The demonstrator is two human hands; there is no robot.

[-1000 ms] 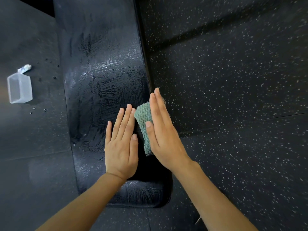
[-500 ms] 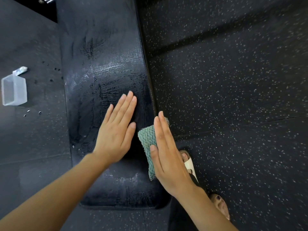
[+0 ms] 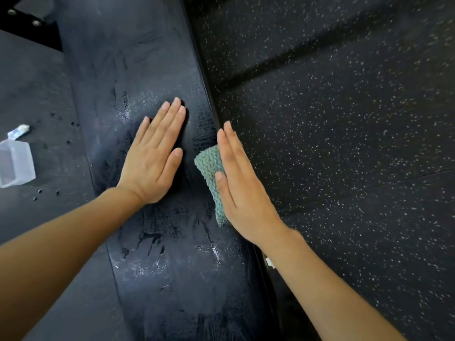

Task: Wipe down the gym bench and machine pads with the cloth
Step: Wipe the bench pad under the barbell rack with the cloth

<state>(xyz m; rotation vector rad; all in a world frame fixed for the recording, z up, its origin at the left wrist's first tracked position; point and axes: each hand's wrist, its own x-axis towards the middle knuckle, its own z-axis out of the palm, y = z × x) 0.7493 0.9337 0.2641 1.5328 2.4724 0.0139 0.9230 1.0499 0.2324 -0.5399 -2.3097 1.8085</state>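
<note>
A long black padded gym bench (image 3: 147,57) runs from the top of the view down to me, its surface streaked with wet smears. My left hand (image 3: 154,158) lies flat and open on the pad, fingers together and pointing away. My right hand (image 3: 242,190) presses a folded teal knitted cloth (image 3: 210,168) against the bench's right edge, fingers straight, palm covering most of the cloth. Only the cloth's left side shows beside my thumb.
A clear plastic container (image 3: 14,163) stands on the dark floor at the far left, with a small white tube (image 3: 18,131) just beyond it. Black speckled rubber flooring (image 3: 344,143) fills the right side. A black metal frame part (image 3: 29,18) shows at the top left.
Both hands have moved further up along the bench; the right hand has slid the cloth forward along the right edge. The view shifted forward, and the foot seen half a second ago is out of sight.
</note>
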